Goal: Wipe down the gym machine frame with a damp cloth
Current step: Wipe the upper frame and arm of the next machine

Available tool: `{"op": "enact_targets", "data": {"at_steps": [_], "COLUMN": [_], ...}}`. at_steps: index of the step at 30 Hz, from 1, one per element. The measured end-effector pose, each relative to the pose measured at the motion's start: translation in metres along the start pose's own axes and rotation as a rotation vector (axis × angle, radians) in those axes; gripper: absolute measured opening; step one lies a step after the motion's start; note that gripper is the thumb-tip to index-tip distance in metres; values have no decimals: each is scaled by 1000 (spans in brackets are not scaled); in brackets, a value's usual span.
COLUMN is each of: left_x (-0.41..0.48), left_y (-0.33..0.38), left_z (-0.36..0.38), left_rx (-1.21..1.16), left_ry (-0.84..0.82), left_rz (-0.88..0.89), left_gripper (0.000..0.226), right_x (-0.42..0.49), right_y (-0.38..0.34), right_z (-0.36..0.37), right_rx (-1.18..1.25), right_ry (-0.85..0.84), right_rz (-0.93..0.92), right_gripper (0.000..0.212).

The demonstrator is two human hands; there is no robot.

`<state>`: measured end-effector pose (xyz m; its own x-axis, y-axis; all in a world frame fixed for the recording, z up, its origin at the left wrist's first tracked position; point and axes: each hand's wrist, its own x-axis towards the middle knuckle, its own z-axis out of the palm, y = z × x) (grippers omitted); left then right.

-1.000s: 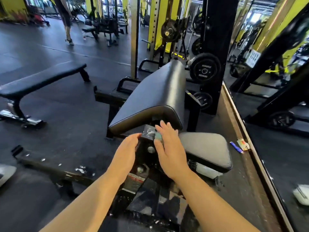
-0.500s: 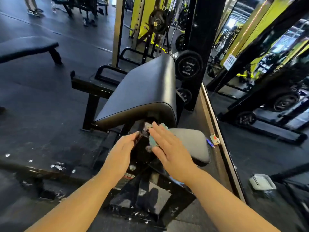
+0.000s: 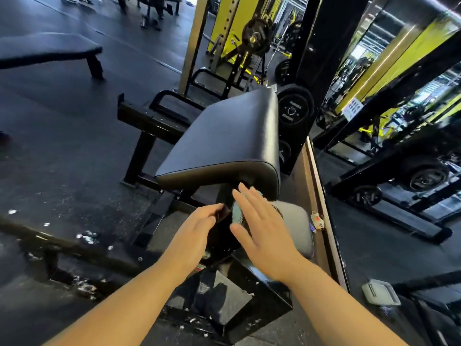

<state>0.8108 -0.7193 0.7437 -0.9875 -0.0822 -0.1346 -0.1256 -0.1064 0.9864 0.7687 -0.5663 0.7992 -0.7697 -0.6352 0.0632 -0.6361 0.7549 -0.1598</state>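
Under the sloped pad (image 3: 224, 138), the right hand (image 3: 264, 231) pressed a teal cloth (image 3: 237, 213) against the black frame (image 3: 221, 236), fingers spread straight. The left hand (image 3: 197, 228) laid nearly straight fingers on the frame's opposite side. A seat (image 3: 295, 221) sat just right.
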Motion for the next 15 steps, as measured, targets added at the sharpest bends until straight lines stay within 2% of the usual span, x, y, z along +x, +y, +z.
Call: {"op": "enact_targets", "data": {"at_steps": [3,5,9,13,15], "left_x": [2,2,3,-1,-2], "left_y": [9,15,26,39,46], "left_z": [-4,-4,-3,7,13], "left_rx": [-77,-138,-88,-24,-63], "left_ry": [-6,9,11,60,99], "left_rz": [-9,-29,8,106,155], "left_gripper": [34,30,38,42,46], "right_x": [42,53,8,4,21], "right_y": [-13,-14,-28,-42,-45], "right_z": [-10,-11,14,26,15], "right_rx": [-41,-54,-147,-169,-135], "right_ry": [3,15,243,306,253], "right_rz": [-8,66,242,175,107], "right_gripper": [57,52,59,59,58]}}
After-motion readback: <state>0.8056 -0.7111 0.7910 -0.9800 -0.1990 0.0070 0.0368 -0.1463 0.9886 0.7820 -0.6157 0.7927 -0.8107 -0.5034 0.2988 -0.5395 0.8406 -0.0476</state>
